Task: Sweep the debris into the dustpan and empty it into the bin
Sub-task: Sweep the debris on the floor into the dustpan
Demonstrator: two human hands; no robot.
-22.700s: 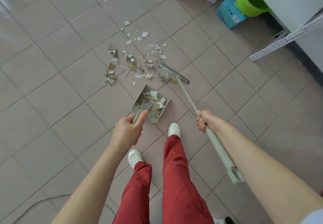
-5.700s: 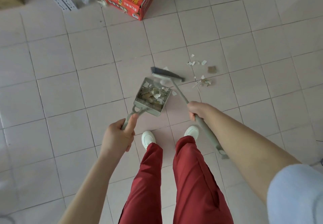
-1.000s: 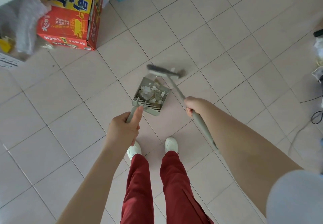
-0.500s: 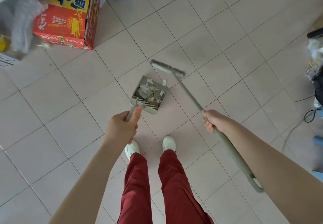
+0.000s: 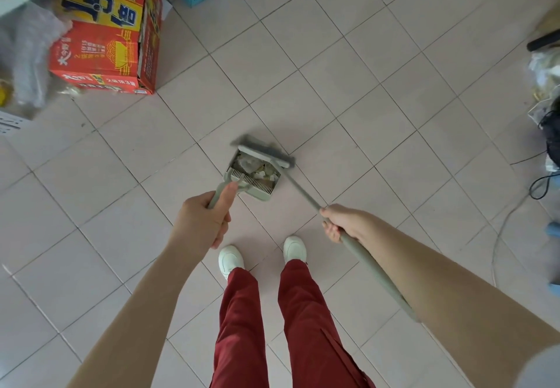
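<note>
Grips the dustpan (image 5: 257, 189) handle in the left hand (image 5: 201, 221), fingers curled round it, thumb laid along the top. Clasps the broom (image 5: 303, 190) shaft in the right hand (image 5: 342, 221), part-way down its length, fingers wrapped under. Holds both hands on the near side of the dustpan, the left closer to it, the right off to its right. Keeps the dustpan straight ahead of the left hand, long axis running away from the body, mouth at the far end. Lays the broom head (image 5: 263, 151) across that far mouth, shaft slanting back to the right of the dustpan. Carries debris (image 5: 253, 166) inside the dustpan. Spots no loose scraps on the floor (image 5: 378, 84) around it. Judges sweeping near done, emptying next. Cannot make out a bin. Notes only a red carton (image 5: 103, 51) far left of the dustpan.
</note>
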